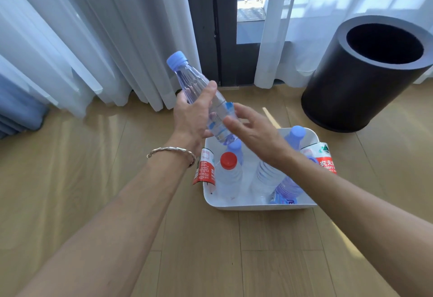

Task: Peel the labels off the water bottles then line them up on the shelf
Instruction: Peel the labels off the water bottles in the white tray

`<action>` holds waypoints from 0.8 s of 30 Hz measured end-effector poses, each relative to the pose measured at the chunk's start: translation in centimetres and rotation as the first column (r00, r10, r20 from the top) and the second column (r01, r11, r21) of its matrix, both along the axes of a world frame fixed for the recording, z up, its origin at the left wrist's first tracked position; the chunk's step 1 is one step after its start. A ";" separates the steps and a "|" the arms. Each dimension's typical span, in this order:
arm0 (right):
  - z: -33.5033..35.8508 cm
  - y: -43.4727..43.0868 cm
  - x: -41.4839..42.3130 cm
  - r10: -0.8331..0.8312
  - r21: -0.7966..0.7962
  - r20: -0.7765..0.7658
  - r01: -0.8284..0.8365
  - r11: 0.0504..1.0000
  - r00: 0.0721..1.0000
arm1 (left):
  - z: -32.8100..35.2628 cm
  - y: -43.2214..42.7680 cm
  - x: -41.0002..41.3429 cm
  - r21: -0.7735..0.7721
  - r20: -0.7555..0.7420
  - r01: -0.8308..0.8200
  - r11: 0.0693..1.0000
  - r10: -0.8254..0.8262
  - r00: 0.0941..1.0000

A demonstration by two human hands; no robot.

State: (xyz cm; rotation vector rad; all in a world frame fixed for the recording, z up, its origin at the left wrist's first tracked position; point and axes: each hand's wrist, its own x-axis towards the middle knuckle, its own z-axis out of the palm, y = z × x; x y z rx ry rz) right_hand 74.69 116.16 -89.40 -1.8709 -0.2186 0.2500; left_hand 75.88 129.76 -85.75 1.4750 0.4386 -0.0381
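Grips the blue-capped water bottle [199, 86] round its upper body with the left hand [192, 114], fingers curled, tilting it cap up and to the left above the white tub [257, 206]. Holds the right hand [255, 130] beside the blue label [225, 118] near the base, fingers spread and loose, grasping nothing. Probably handles as thin-walled and slick, denting under a squeeze. Best steadied at the ribbed shoulder and pinched at a label edge.
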 end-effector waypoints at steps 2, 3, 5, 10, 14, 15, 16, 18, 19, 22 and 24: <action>0.0 0.6 -0.5 0.025 -0.023 0.012 -0.025 0.999 1.000 | 0.0 -0.4 0.0 0.020 0.022 -0.002 1.000 0.002 1.000; -0.1 0.7 -0.5 0.000 -0.023 0.028 0.001 1.000 1.000 | 0.0 -0.5 0.0 0.027 0.031 -0.002 1.000 0.001 1.000; -0.4 0.5 -0.4 -0.030 -0.022 0.054 0.032 0.999 0.998 | 0.0 -0.5 0.0 0.017 0.036 0.002 1.000 -0.002 0.999; -0.9 0.3 -0.2 -0.039 0.028 0.030 0.038 0.999 0.999 | 0.1 -0.5 0.0 0.041 0.056 0.022 0.999 -0.025 0.998; -0.8 0.3 -0.2 -0.045 0.104 0.016 0.043 0.994 0.999 | 0.0 -0.5 0.0 0.023 0.060 0.027 0.999 -0.029 0.998; -0.8 0.3 -0.2 -0.045 0.115 0.012 0.044 0.992 0.999 | -0.1 -0.5 0.0 0.020 0.061 0.031 0.999 -0.032 0.998; -0.9 0.4 -0.3 -0.045 0.125 0.010 0.044 0.991 0.999 | -0.1 -0.4 0.0 0.020 0.064 0.035 0.999 -0.036 0.997; -1.0 0.4 -0.3 -0.048 0.148 0.007 0.046 0.988 0.999 | -0.1 -0.4 -0.1 0.023 0.072 0.042 0.999 -0.044 0.996; -1.0 0.4 -0.3 -0.050 0.158 0.006 0.049 0.986 0.999 | -0.1 -0.5 -0.1 0.020 0.075 0.044 0.999 -0.045 0.996; -0.7 0.4 -0.4 -0.057 0.183 -0.004 0.057 0.981 0.998 | 0.1 -0.4 0.0 0.015 0.078 0.049 0.999 -0.050 0.996; -0.7 0.4 -0.4 -0.077 0.224 -0.036 0.083 0.971 0.996 | 0.1 -0.4 0.1 0.019 0.081 0.051 0.999 -0.053 0.995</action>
